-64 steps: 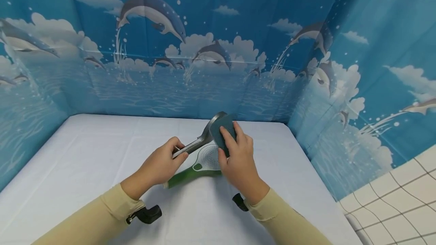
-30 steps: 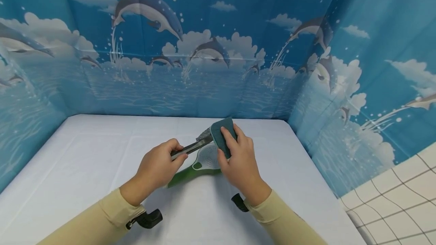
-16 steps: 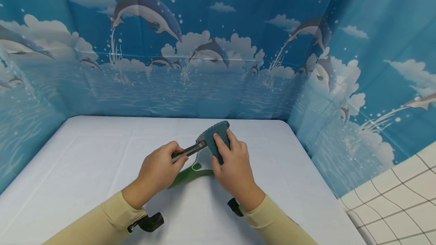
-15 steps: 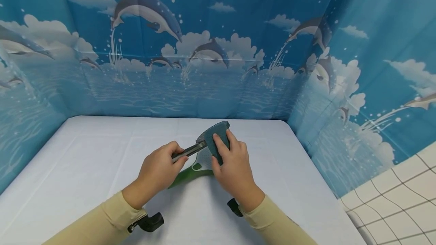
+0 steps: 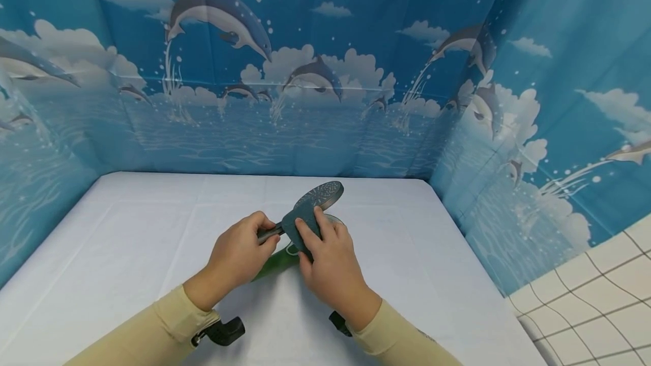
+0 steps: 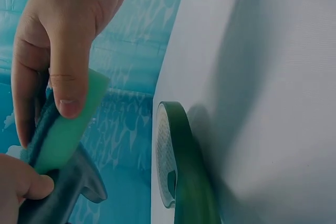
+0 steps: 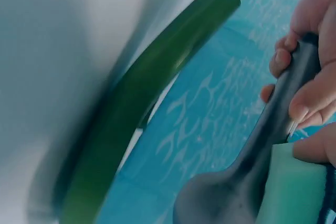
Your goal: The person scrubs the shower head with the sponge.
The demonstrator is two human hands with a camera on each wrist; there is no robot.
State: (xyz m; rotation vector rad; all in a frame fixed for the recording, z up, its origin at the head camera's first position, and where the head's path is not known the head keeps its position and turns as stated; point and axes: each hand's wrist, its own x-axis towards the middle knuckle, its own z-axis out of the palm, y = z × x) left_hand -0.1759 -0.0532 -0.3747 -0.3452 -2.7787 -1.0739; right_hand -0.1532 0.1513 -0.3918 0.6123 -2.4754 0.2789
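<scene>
The sponge (image 5: 297, 217) was against the grey shower head (image 5: 320, 194)

The left hand (image 5: 234, 253) pinched the handle of the grey shower head between thumb and curled fingers, holding it up off the white table (image 5: 142, 253). The right hand (image 5: 333, 264) pinched the sponge, dark side uppermost and pale green below, at the upper handle, near the neck. The speckled spray face showed beyond it; whether those specks were its pattern or residue, I could not tell.

The green shower head (image 5: 277, 264) lay on the table under the hands, spray face up, held by neither.

By my judgement, wiping was under way on 1 of 2 shower heads and not yet done. Nothing showed which parts were finished, or whether the green shower head was done or left.
</scene>
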